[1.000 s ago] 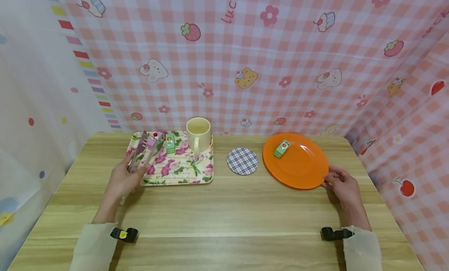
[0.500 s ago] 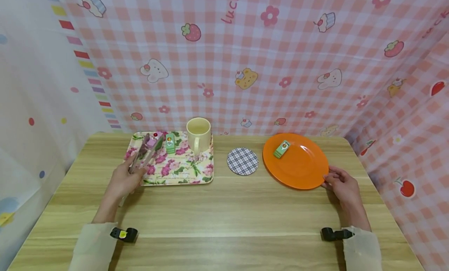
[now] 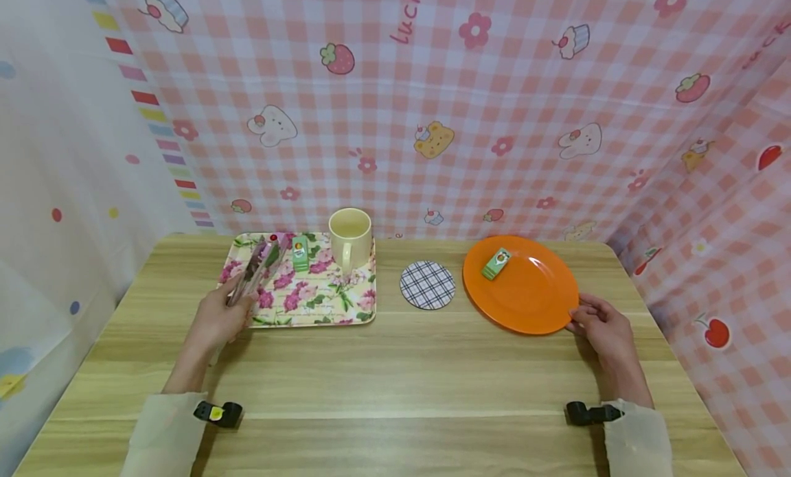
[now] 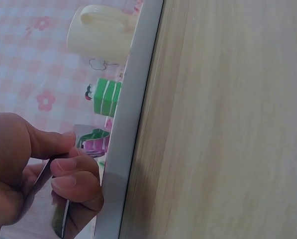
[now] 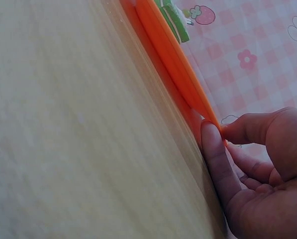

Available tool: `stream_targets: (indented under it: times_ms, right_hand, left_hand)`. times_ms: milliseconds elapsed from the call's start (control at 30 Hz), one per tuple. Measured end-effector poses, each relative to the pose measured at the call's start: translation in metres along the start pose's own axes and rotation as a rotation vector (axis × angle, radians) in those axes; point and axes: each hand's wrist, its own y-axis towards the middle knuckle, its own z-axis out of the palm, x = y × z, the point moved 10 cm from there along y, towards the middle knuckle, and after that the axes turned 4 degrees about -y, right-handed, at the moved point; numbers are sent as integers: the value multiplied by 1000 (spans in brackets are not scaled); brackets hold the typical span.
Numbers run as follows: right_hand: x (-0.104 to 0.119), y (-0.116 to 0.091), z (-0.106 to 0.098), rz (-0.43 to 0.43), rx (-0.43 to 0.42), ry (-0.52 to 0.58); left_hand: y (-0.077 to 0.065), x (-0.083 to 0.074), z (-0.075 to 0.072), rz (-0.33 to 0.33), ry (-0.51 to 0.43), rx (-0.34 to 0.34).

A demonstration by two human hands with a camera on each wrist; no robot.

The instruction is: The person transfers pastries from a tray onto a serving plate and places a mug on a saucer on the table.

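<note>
My left hand (image 3: 230, 304) grips a pair of metal tongs (image 3: 255, 272) over the floral tray (image 3: 321, 313). The tong arms are squeezed close together, with a small pink carton (image 4: 94, 145) at their tips. In the left wrist view my thumb and fingers (image 4: 71, 172) curl round the tongs (image 4: 58, 219). A green carton (image 3: 300, 252) and a cream mug (image 3: 350, 237) stand on the tray. My right hand (image 3: 579, 316) pinches the near right rim of an orange plate (image 3: 531, 298), thumb on top (image 5: 247, 130). Another green carton (image 3: 496, 263) lies on that plate.
A round plaid coaster (image 3: 427, 283) lies between tray and plate. The wooden table (image 3: 395, 374) stretches toward me. Pink checked cloth walls (image 3: 432, 106) close in the back and right, and a white dotted one the left.
The tong arms, spread wide a second ago, have closed together about the pink carton. My right hand has stayed on the plate rim.
</note>
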Motion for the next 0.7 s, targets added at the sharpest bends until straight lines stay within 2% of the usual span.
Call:
stream_targets:
  times_ms: [267, 700]
  right_hand:
    - [2, -2, 0, -14, 6, 0]
    - [3, -2, 1, -15, 1, 4]
  left_hand:
    - [-2, -1, -3, 9, 8, -24]
    - [-11, -15, -6, 46, 31, -59]
